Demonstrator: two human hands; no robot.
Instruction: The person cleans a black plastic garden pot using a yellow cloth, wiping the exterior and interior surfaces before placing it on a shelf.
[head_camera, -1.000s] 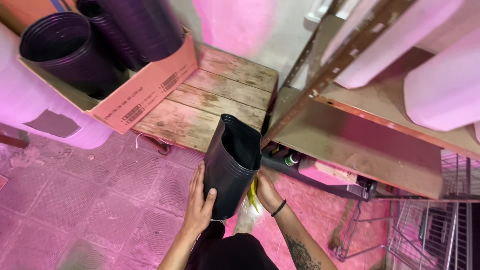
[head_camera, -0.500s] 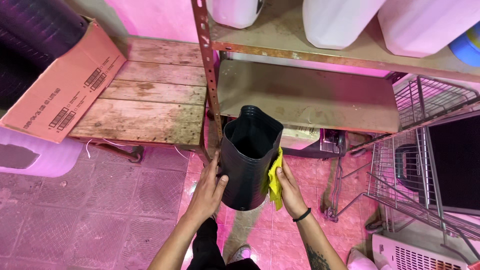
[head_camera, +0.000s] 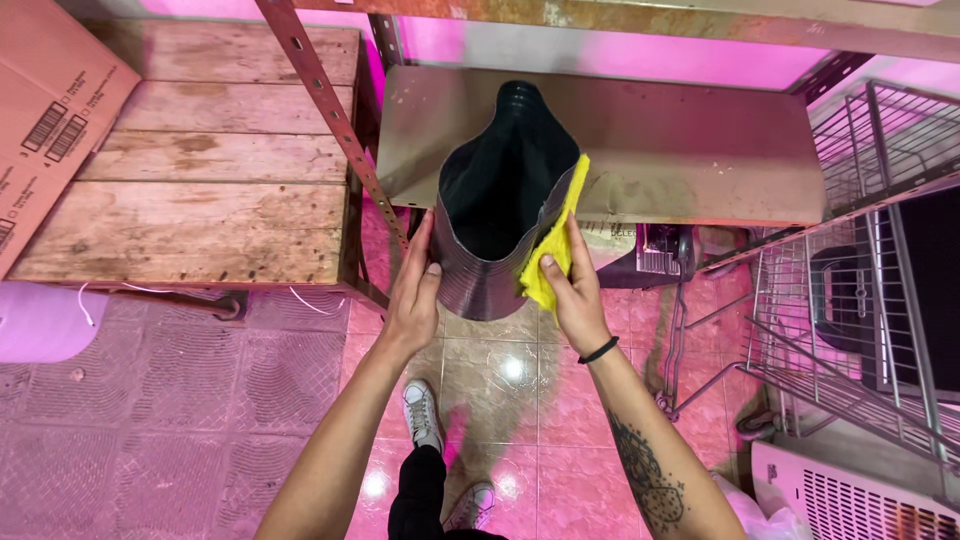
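A stack of black, ribbed plastic nursery pots (head_camera: 497, 215), squeezed out of round at the mouth, was held up between two bare hands above a glossy pink-lit tiled floor (head_camera: 160, 420). The left hand (head_camera: 415, 290) was pressed flat against the left wall of the stack, fingers extended upward and thumb laid on the near side, so that the hand was open rather than closed around anything. The right hand (head_camera: 570, 285) was laid against the right wall, its fingers loosely curled over a bright yellow cloth (head_camera: 553, 245) that was pinned between palm and plastic and ran up along the rim. A black band (head_camera: 598, 351) was worn on the right wrist.

The stack was held in front of the lower shelf board (head_camera: 690, 140) of a rusty metal rack, whose perforated upright (head_camera: 335, 120) slanted down just to the left of it. Further left, a weathered wooden pallet top (head_camera: 200, 190) was seen, with the corner of a brown cardboard box (head_camera: 45, 110) resting on its far left edge. To the right, a wire-mesh basket rack (head_camera: 850, 290) stood, and a white slatted appliance (head_camera: 860, 495) was seen at the near right. White sneakers (head_camera: 422, 412) were visible on the floor below the arms.
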